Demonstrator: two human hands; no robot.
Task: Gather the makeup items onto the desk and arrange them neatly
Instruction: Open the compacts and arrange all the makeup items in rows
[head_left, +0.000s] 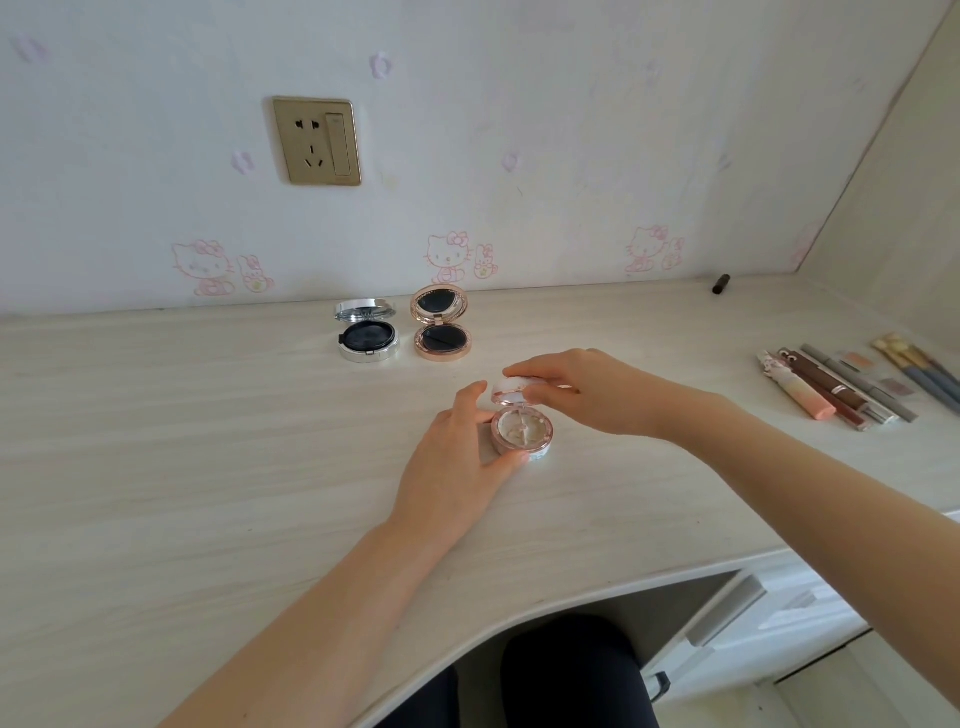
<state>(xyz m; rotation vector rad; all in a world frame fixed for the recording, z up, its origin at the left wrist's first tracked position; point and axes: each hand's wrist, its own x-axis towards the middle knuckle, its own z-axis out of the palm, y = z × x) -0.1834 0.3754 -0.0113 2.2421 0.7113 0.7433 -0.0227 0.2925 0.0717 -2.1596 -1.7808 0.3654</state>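
Note:
A small round rose-gold compact (522, 434) sits on the pale wooden desk (208, 441) in the middle, its lid raised. My left hand (457, 457) grips its base between thumb and fingers. My right hand (582, 389) pinches the lid from above. Farther back stand two open compacts side by side: a silver one (368, 338) and a rose-gold one (441, 325), both with dark pads. At the right lies a row of lip tubes, pencils and brushes (852, 384).
A small dark tube (721, 284) lies by the wall at the back right. A gold wall socket (317, 140) is above the desk. The desk's curved front edge runs over my dark-clothed knees (566, 675); white drawers (753, 623) stand lower right.

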